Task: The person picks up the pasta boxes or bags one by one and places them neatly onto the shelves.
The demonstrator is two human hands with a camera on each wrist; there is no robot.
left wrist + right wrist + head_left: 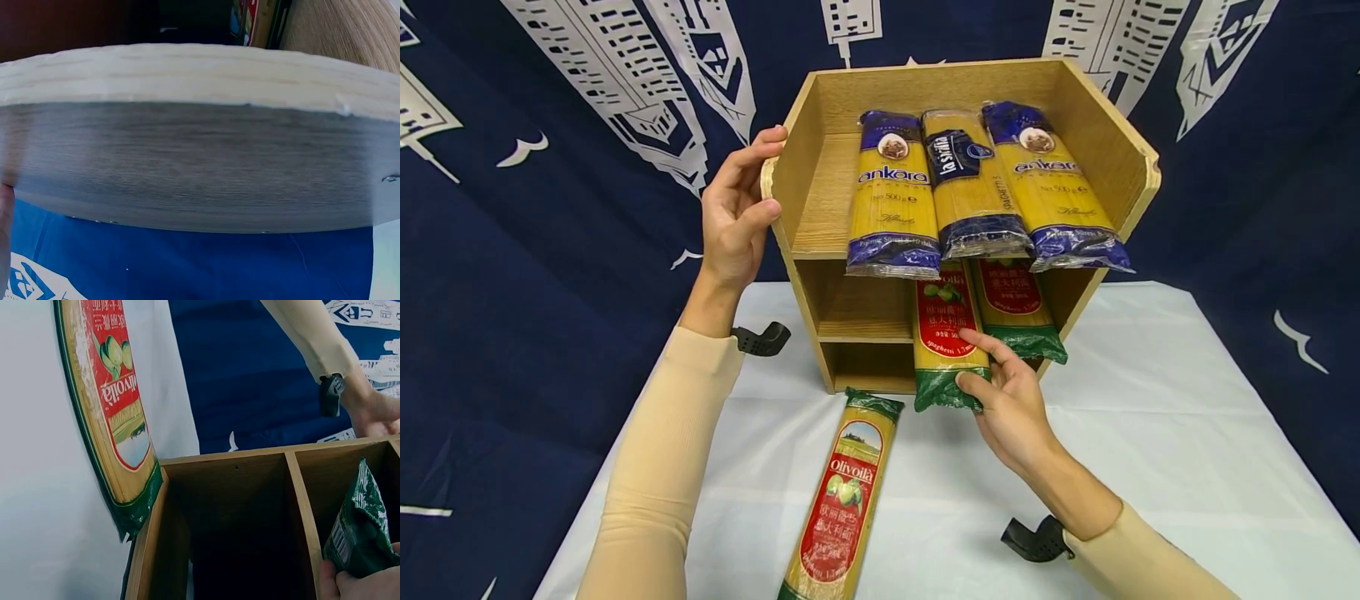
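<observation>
A two-tone wooden shelf unit (827, 187) stands on the table. My left hand (733, 217) grips the front edge of its left side panel; in the left wrist view a fingertip (6, 209) touches the panel's outer face. With thumb and fingers, my right hand (1015, 408) holds the green lower end of a spaghetti pack (947, 321) that sticks out of the middle compartment. Right beside it in that compartment lies another green-ended spaghetti pack (1015, 304). A third Olivoilà spaghetti pack (842, 500) lies on the table, in front of the unit.
On the top shelf lie two Ankara pasta packs (893, 196) and, between them, a La Sicilia spaghetti pack (973, 183), their lower ends overhanging the edge. Below the middle compartment is a low bottom compartment (868, 367). A white cloth (1150, 417) covers the table; a dark blue patterned curtain (1247, 200) hangs behind.
</observation>
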